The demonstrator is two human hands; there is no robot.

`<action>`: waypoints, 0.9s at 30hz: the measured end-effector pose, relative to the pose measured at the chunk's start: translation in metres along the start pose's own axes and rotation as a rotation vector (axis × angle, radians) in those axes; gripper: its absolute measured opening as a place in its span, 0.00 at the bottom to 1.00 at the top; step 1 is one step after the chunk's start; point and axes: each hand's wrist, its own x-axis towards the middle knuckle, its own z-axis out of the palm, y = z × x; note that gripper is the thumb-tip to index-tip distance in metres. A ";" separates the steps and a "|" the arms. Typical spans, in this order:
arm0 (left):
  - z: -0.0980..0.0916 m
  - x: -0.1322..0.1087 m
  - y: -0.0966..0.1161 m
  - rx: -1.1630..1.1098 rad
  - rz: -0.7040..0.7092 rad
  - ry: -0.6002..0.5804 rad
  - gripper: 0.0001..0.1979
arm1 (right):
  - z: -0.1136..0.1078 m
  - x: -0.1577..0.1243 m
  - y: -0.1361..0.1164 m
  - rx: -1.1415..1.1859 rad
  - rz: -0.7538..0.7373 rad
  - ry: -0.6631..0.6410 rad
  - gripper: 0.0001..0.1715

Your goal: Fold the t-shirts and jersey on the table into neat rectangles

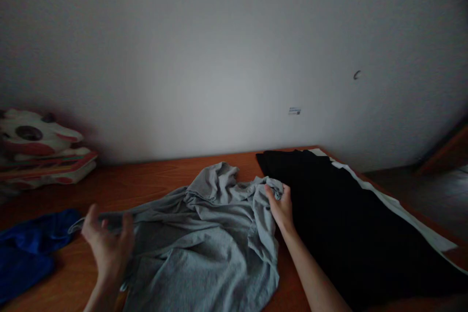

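Note:
A crumpled grey T-shirt [208, 239] lies on the wooden table [146, 175] in front of me. My right hand [281, 207] pinches the shirt's bunched fabric at its far right edge, fingers closed on the cloth. My left hand [107, 243] hovers at the shirt's left end, fingers curled and apart, touching or just above a stretched-out strip of grey fabric; it looks slightly blurred.
A black garment [347, 224] with a white piece under it [395, 204] is spread on the table's right side. A blue cloth [25, 248] lies at the left. A stack of red-and-white items [40, 156] rests at the far left by the white wall.

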 end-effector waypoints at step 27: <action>0.026 -0.028 0.046 0.101 0.288 -0.705 0.28 | 0.009 -0.039 -0.025 -0.087 -0.463 -0.764 0.10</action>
